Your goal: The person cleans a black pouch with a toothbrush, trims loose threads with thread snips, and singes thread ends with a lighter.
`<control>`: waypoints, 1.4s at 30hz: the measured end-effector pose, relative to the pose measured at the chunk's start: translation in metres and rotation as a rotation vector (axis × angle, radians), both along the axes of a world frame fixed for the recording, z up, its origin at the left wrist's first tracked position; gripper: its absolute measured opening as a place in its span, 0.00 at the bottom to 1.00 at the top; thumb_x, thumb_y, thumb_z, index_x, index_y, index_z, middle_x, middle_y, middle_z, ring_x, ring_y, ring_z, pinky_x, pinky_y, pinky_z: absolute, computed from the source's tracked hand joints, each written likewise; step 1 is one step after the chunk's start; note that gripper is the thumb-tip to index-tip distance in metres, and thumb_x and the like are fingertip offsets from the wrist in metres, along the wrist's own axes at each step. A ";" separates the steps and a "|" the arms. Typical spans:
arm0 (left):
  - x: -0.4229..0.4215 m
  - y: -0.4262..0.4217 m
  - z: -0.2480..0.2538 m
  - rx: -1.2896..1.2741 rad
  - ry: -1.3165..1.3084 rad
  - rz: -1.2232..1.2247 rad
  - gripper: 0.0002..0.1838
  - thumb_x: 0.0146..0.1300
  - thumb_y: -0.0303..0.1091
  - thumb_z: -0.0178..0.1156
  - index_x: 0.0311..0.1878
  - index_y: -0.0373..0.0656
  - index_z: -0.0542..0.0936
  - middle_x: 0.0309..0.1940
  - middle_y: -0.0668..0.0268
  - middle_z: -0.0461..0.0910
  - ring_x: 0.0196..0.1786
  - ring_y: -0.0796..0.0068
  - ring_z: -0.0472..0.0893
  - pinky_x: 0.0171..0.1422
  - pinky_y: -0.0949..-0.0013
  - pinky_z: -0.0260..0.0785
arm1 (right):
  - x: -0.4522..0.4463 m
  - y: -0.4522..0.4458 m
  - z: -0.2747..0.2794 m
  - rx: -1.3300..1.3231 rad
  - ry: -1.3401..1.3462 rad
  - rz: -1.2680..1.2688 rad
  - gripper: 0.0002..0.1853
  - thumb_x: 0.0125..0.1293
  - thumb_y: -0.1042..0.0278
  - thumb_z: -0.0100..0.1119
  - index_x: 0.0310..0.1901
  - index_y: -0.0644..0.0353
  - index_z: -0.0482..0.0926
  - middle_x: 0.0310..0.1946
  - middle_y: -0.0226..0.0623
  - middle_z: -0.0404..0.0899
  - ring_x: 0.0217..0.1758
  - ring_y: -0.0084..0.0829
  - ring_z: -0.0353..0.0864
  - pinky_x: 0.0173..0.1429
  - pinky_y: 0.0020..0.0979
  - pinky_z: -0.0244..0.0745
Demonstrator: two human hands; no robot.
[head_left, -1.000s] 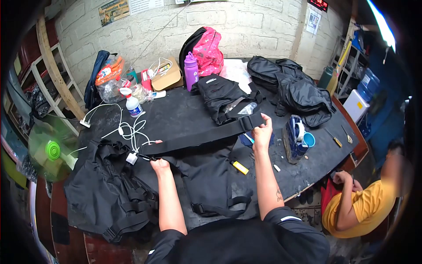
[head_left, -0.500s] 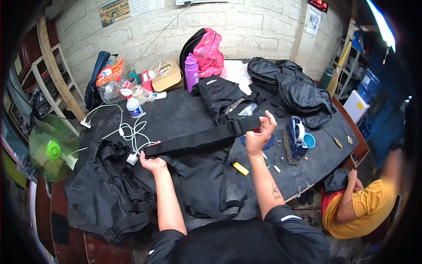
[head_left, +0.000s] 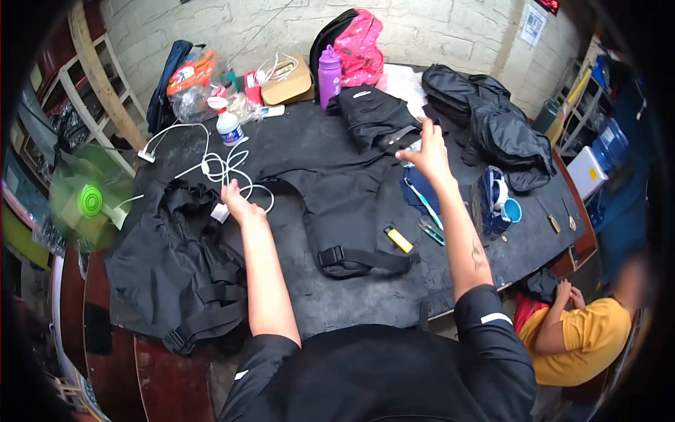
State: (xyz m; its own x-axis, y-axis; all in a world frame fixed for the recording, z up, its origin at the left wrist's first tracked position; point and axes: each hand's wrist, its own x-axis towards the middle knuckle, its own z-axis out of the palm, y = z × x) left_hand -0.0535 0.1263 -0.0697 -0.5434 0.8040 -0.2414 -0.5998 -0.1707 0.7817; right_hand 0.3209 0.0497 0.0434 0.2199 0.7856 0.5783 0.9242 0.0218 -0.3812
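Note:
My left hand (head_left: 243,205) is raised beside the white cable (head_left: 228,169) and its white plug (head_left: 220,212), fingers stretched and holding nothing. My right hand (head_left: 430,156) hovers near a small black backpack (head_left: 380,119), thumb and fingers spread with nothing between them. Between my hands a black fabric bag piece (head_left: 344,204) lies flat on the table. Across its near end runs a webbing strap with a black buckle (head_left: 332,256). Another crumpled black bag (head_left: 172,267) lies to the left, by my left forearm.
A yellow lighter-like object (head_left: 399,239), teal-handled snips (head_left: 430,232) and a blue tape dispenser (head_left: 492,200) lie on the right. Spray bottle (head_left: 229,128), purple bottle (head_left: 329,77) and black bags (head_left: 506,133) stand behind. A fan (head_left: 90,200) spins left; a person in yellow (head_left: 580,330) sits right.
Both hands have let go of the wide black strap they held stretched between them. The bag piece now lies flat, further from me. My view has shifted slightly.

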 end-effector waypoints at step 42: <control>0.033 -0.156 -0.026 0.575 0.041 -0.809 0.22 0.65 0.43 0.57 0.19 0.40 0.72 0.18 0.70 0.68 0.23 0.82 0.68 0.32 0.77 0.62 | -0.056 -0.095 -0.111 0.079 0.763 -0.053 0.19 0.45 0.67 0.76 0.32 0.61 0.73 0.16 0.21 0.66 0.19 0.12 0.62 0.24 0.18 0.57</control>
State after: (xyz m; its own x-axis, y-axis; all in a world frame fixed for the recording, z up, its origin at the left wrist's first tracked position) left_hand -0.0204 -0.0296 -0.0961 0.2215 0.9251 0.3084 -0.6775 -0.0815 0.7310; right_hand 0.2653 -0.0448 -0.0680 0.6165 0.7257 0.3053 0.4064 0.0388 -0.9129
